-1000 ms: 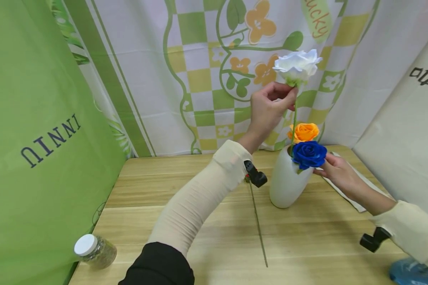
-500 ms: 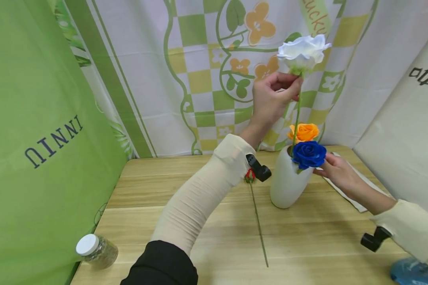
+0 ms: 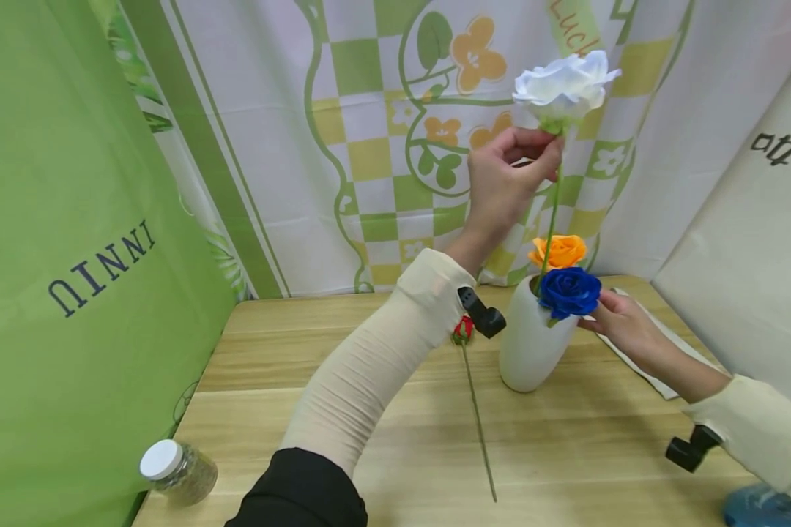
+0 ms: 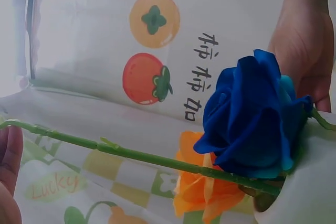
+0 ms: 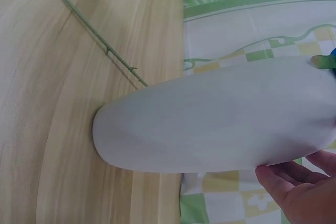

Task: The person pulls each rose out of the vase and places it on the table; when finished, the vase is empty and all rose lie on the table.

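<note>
My left hand (image 3: 509,179) pinches the green stem of a white rose (image 3: 565,88) just under its bloom, high over a white vase (image 3: 534,344). The stem slants down into the vase's mouth. At the rim sit a blue rose (image 3: 570,291) and, behind it, an orange rose (image 3: 559,251); both also show in the left wrist view. My right hand (image 3: 626,326) holds the vase's upper right side, thumb and fingertips against its wall in the right wrist view. The vase stands tilted in the head view, its base on the table.
A red rose (image 3: 463,331) with a long stem lies on the wooden table (image 3: 402,432), left of the vase. A lidded jar (image 3: 181,472) stands front left. A white cloth (image 3: 646,351) lies behind my right hand, and a blue object (image 3: 764,505) sits front right.
My left hand has risen and moved slightly right, lifting the white rose higher. The red bloom on the table has come into view. My right hand stays on the vase.
</note>
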{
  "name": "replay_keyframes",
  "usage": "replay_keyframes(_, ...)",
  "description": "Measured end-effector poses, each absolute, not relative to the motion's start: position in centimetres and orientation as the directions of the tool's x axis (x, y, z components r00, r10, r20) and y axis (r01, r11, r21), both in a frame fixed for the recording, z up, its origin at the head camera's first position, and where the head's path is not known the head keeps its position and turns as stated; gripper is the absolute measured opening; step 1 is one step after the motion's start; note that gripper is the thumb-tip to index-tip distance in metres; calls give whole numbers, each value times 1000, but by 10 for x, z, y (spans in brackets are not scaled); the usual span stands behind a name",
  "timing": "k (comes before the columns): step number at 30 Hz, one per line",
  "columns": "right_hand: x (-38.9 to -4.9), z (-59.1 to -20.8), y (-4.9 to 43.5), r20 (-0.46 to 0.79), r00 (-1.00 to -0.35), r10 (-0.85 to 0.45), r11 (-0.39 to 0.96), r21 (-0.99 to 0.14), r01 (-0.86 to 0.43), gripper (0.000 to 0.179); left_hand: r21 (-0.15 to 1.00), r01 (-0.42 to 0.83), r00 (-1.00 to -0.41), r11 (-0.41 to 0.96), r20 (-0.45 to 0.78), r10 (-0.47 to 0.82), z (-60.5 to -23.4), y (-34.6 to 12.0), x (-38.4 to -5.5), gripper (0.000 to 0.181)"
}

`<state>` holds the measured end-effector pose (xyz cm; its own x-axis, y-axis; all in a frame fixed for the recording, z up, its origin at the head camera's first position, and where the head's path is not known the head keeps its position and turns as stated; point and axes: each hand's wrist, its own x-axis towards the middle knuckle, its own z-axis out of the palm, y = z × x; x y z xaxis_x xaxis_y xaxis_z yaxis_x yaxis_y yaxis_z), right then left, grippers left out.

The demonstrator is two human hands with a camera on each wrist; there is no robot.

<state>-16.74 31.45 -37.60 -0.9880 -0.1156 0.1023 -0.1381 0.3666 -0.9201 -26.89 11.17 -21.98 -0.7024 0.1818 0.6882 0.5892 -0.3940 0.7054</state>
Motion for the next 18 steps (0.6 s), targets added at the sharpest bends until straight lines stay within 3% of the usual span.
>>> replay_keyframes(12,-169,-378,315,119,-984,-130,352,-923,-158,64,698,629,-701,-342,700,139,-206,111,-266,11)
replay_keyframes(18,-170,-377,314,127,-983,-131,336,-927,-165,57,714,617,-715,-330,684,144,-201,110,-264,11)
